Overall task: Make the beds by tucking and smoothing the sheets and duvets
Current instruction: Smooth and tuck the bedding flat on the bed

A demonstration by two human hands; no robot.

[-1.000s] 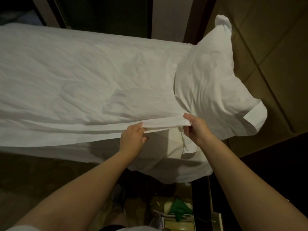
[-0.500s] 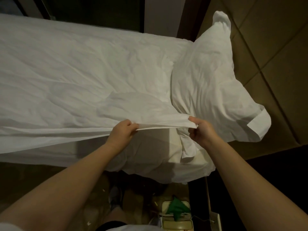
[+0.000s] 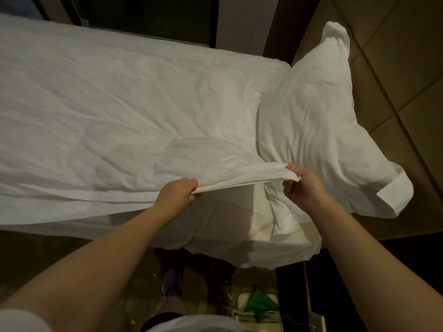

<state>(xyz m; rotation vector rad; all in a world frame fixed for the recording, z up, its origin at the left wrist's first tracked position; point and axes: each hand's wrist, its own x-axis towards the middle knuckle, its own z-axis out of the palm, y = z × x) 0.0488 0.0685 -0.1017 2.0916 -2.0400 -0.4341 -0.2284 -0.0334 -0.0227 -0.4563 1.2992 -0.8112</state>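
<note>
One sheet edge (image 3: 239,178) between both hands (image 3: 177,194) (image 3: 304,188)

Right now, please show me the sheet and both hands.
sheet (image 3: 239,178): head view, its lifted hem.
left hand (image 3: 176,195): head view, its back.
right hand (image 3: 304,188): head view, its back.

wrinkled white sheet (image 3: 115,111) covers bed, edge lifted.

A white short sleeve (image 3: 16,318) covered the left upper arm at the lower corner, and both forearms (image 3: 107,255) were bare down to the left hand (image 3: 176,195) and right hand (image 3: 304,188). A white top (image 3: 196,325) showed at the bottom edge, with a dark garment (image 3: 163,317), possibly shorts, beneath and a greyish shoe (image 3: 170,285) below
</note>
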